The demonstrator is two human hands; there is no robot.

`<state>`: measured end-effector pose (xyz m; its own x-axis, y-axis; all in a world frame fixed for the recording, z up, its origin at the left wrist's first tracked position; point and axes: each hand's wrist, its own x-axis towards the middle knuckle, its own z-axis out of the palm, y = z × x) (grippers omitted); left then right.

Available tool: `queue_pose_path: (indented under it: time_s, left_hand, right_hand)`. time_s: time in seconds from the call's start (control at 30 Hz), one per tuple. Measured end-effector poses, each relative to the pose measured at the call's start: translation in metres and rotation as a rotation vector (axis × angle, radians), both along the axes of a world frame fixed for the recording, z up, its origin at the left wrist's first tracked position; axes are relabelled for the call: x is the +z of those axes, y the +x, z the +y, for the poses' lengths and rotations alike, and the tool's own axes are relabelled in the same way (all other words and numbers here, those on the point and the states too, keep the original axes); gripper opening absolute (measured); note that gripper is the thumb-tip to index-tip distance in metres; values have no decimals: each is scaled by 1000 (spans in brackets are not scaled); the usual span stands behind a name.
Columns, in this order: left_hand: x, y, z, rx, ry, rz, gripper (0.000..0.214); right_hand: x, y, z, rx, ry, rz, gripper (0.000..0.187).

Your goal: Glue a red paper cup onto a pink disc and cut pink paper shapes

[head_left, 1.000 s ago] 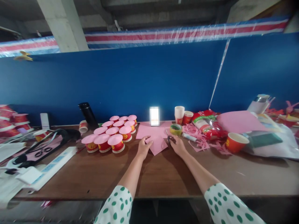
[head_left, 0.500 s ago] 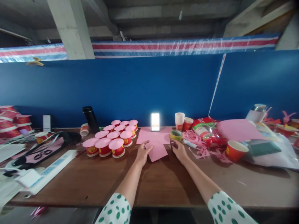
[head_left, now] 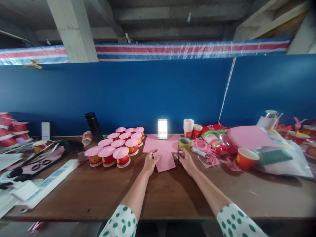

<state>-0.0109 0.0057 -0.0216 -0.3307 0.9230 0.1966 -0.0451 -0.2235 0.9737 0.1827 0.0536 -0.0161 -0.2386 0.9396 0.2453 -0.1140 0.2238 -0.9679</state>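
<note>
My left hand (head_left: 150,163) pinches the left edge of a small pink paper piece (head_left: 166,162) between thumb and fingers. The paper lies in front of a larger pink sheet (head_left: 154,143) on the brown table. My right hand (head_left: 186,161) is closed round a thin dark pen-like stick (head_left: 178,155), held nearly upright to the right of the small piece. Its exact kind is too small to make out. A roll of tape (head_left: 184,143) sits just beyond my right fingers.
Several red paper cups topped with pink discs (head_left: 120,153) stand left. A bright blurred screen (head_left: 163,128) is behind the sheet. Right are pink paper shreds (head_left: 207,149), a red plastic bag (head_left: 217,138) and a red cup (head_left: 247,159). A power strip (head_left: 50,184) lies far left.
My right hand has moved slightly left, nearer the small paper, and the dark stick shows more plainly. My left hand keeps its hold on the paper. The view has shifted a little.
</note>
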Motion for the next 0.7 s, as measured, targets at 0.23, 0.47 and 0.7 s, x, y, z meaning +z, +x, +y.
queue_pose_path:
  time_s: [0.23, 0.47, 0.7]
  left_hand:
    - [5, 3, -4, -58, -2, 2, 57]
    - [8, 4, -5, -37, 17, 20, 52]
    - [14, 10, -9, -226, 41, -15, 41]
  right_hand:
    - [2, -6, -1, 73, 7, 31, 44]
    - [3, -7, -3, 85, 0, 51, 47]
    - [4, -4, -1, 49, -39, 93, 49]
